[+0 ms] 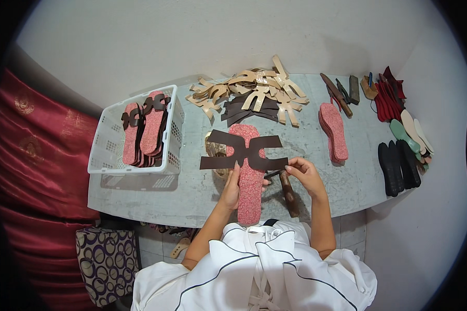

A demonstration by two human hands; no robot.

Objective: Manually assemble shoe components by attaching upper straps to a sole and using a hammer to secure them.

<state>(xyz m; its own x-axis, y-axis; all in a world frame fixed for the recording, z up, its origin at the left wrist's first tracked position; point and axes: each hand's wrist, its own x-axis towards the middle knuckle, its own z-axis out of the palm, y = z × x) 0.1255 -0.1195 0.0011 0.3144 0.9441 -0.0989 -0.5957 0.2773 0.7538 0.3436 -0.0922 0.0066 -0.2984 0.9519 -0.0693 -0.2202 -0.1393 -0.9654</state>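
A pink patterned insole (250, 194) stands lengthwise in front of me, gripped along its left side by my left hand (232, 192). Across its upper part lies a dark brown H-shaped sandal strap (244, 151), spread flat, and my left thumb presses on its lower edge. My right hand (304, 176) pinches the strap's lower right end between thumb and fingers. Close by that hand, a hammer (289, 194) rests with its brown handle toward me. Partly hidden behind the insole and strap is a brownish mottled object (216, 150) whose kind I cannot make out.
At left stands a white basket (172, 129) of pink insoles with brown straps. Beige straps (259, 83) and dark straps (236, 110) are heaped at the back. Rightward lie stacked pink insoles (333, 132), a knife (336, 93), red pieces (386, 101) and black soles (398, 166).
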